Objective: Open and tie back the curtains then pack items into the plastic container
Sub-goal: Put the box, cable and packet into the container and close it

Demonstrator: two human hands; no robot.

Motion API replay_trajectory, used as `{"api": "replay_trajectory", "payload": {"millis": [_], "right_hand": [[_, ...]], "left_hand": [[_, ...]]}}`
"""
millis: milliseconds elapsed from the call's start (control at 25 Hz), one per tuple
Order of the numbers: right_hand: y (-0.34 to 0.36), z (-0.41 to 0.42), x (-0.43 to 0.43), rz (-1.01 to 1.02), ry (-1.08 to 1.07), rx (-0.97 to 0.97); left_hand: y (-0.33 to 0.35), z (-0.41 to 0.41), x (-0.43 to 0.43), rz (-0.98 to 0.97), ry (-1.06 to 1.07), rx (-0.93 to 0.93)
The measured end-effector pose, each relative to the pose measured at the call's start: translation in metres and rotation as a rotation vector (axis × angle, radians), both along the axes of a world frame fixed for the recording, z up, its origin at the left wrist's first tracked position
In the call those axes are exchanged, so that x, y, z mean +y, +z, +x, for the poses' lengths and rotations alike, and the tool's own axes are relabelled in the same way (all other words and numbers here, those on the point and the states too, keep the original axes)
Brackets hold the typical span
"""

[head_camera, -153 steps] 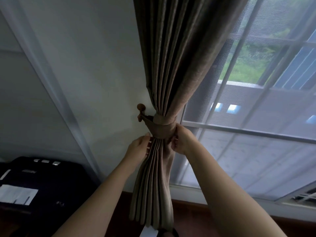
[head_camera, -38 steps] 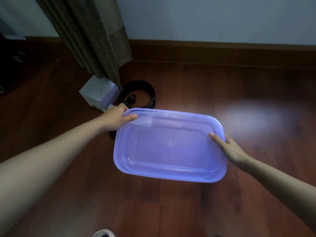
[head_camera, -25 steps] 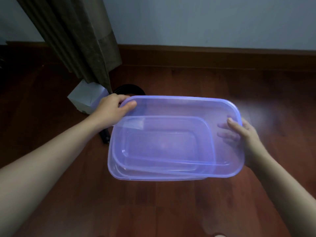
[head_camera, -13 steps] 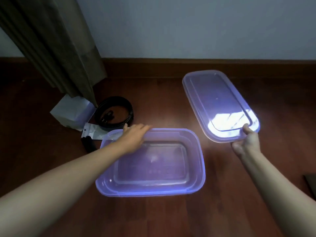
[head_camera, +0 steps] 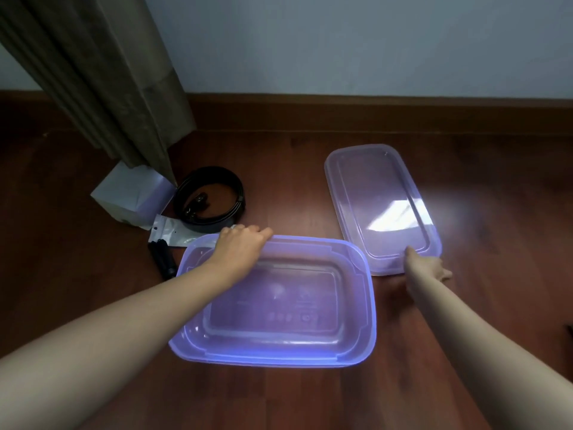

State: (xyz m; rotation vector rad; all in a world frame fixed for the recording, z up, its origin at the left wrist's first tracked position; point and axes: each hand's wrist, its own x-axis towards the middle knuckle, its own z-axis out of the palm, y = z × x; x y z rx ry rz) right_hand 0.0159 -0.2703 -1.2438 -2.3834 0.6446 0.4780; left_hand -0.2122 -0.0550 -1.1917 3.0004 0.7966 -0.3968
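An open, translucent purple plastic container (head_camera: 356,352) stands on the wooden floor in the middle. My left hand (head_camera: 242,246) grips its far rim, fingers curled over the edge. The container's lid (head_camera: 381,206) lies on the floor to the right, stretching away towards the wall. My right hand (head_camera: 429,268) pinches the lid's near edge, thumb on top. To the left of the container lie a coiled black belt (head_camera: 210,197), a white box (head_camera: 133,193), a clear zip pouch (head_camera: 173,234) and a small black object (head_camera: 162,262). The brown curtain (head_camera: 102,72) hangs gathered at the upper left.
A pale wall with a wooden skirting board (head_camera: 372,113) runs along the back. Something dark (head_camera: 570,332) shows at the right edge, too cropped to identify. Bare wooden floor (head_camera: 496,197) extends to the right of the lid and in front of the container.
I moved from the tied curtain to the floor and lifted the lid off the container. My right hand carried it right and lowered it to the floor; my left hand stayed on the container's rim.
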Motion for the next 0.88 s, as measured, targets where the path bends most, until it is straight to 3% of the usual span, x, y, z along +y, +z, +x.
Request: {"api": "replay_trajectory", "payload": {"millis": [80,160,240,320,400,480,520,600,760,880], "right_hand": [[0.012,-0.013,0.005,0.029,0.112,-0.208],[0.02,-0.038,0.01,0.32,0.408,-0.396],[0.027,-0.065,0.011,0.518,0.704,-0.321],[0.022,-0.079,0.011,0.467,0.948,-0.236],[0.013,-0.076,0.008,0.343,1.001,-0.229],[0.008,-0.076,0.012,0.322,0.979,-0.214],[0.006,-0.075,0.012,0.303,0.986,-0.205],[0.002,-0.074,0.012,0.292,0.994,-0.175],[-0.001,-0.072,0.012,0.286,0.998,-0.179],[-0.001,-0.072,0.013,0.262,1.005,-0.204]], "left_hand": [[0.0,-0.003,0.005,-0.017,0.01,0.015],[-0.005,-0.005,0.009,-0.037,-0.002,0.007],[-0.007,-0.005,0.011,-0.055,-0.058,-0.121],[-0.011,-0.01,0.019,-0.007,-0.046,-0.407],[-0.008,-0.018,0.039,-0.012,0.236,-0.717],[0.0,-0.039,0.073,0.008,0.66,-0.836],[0.002,-0.05,0.091,0.05,0.824,-0.787],[0.001,-0.073,0.123,0.107,0.929,-0.525],[-0.012,-0.107,0.164,-0.062,0.847,-0.112],[-0.019,-0.117,0.167,-0.02,0.846,-0.044]]}}
